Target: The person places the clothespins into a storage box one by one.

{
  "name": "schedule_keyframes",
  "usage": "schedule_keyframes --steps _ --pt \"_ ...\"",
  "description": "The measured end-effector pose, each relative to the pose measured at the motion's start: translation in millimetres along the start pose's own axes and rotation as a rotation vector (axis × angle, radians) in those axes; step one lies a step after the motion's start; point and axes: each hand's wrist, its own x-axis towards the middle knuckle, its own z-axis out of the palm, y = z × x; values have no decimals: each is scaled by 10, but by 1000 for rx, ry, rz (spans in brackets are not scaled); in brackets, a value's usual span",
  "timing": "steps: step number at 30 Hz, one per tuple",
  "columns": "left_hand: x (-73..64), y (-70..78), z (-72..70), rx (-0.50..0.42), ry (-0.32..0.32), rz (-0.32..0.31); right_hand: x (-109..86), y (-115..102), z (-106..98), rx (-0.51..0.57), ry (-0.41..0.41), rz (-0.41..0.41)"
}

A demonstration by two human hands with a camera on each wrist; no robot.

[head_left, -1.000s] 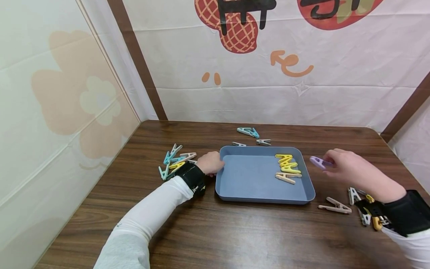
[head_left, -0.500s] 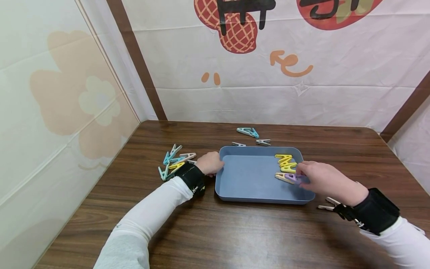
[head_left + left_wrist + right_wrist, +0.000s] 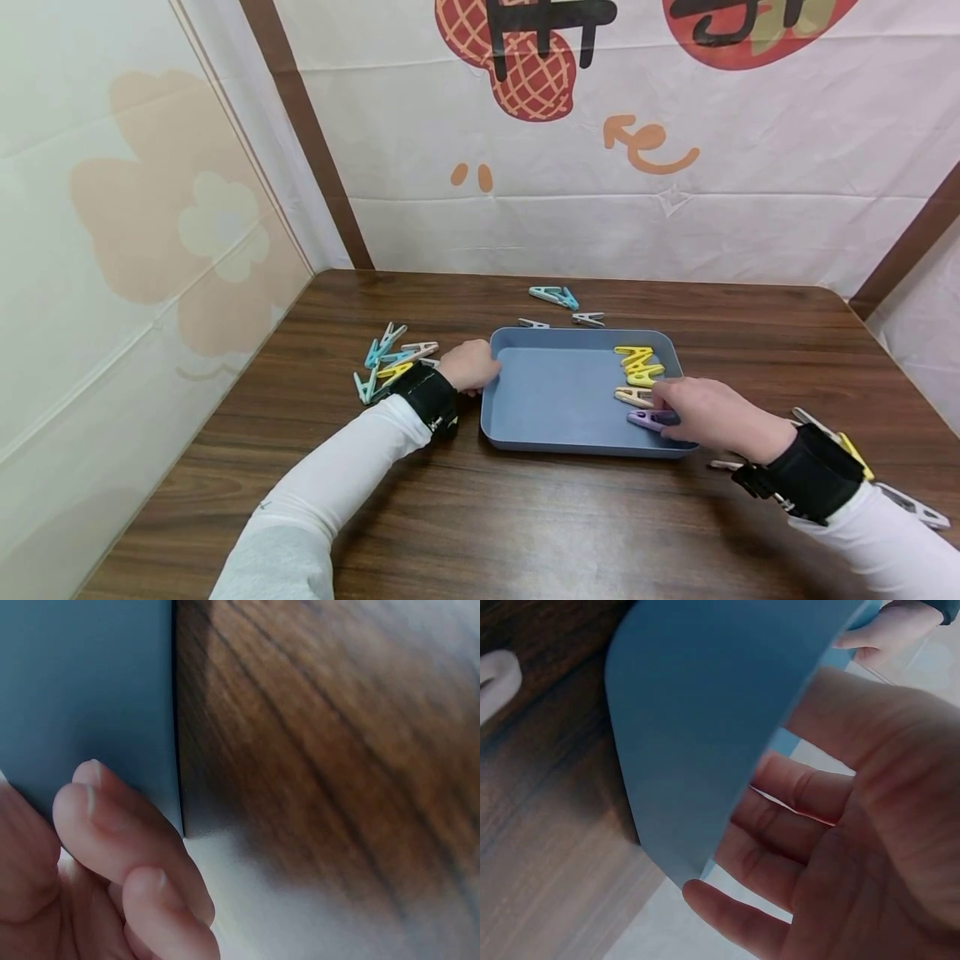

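A shallow blue-grey tray lies on the wooden table. At its left side my left hand grips the rim, and the left wrist view shows curled fingers against the tray wall. Over the tray's right end, my right hand pinches a purple clothespin low above the tray floor; whether it touches the floor I cannot tell. Just behind that clothespin lies a beige clothespin, partly covered by the fingers. Yellow clothespins lie farther back in the tray. The right wrist view hides the purple clothespin behind the tray wall.
Left of the tray is a loose pile of blue, yellow and pale clothespins. Behind it lie a blue clothespin and grey ones. More clothespins lie around my right forearm, partly hidden by it. A fabric wall stands behind the table.
My right hand has carried the purple clothespin leftward from beyond the tray's right edge into the tray, then a little toward me. The left hand stays on the rim.
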Motion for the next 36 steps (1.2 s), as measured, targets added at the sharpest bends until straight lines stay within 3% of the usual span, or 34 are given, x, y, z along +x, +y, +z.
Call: schedule_keyframes --steps 21,29,36 --pt "-7 1 5 -3 1 -7 6 70 85 -90 121 -2" --pt "-9 2 -5 -7 2 -3 -176 125 -115 -3 200 37" --pt "-18 8 -15 -2 3 1 -383 325 -249 26 235 148"
